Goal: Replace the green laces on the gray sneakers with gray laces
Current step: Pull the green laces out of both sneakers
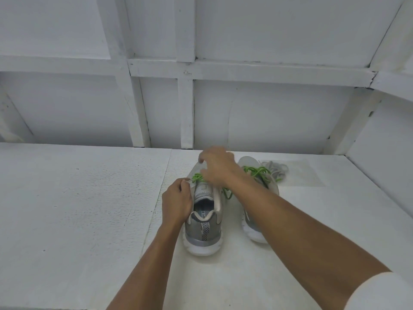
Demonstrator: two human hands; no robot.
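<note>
Two gray sneakers stand heel-toward-me on a white table point(78, 209). On the left sneaker point(204, 222), my left hand point(176, 202) pinches the side of the upper by the eyelets. My right hand point(218, 167) reaches over its toe and grips the green lace point(197, 176) near the front eyelets. The right sneaker point(252, 227) is partly hidden behind my right forearm; its green lace point(257, 171) is still threaded. A bundle of gray laces point(276, 167) lies beyond the right sneaker.
The gray laces rest on a clear plastic bag point(306, 173) at the back right of the table. A white panelled wall point(201, 108) rises right behind the table, and a side wall point(384, 157) closes the right edge.
</note>
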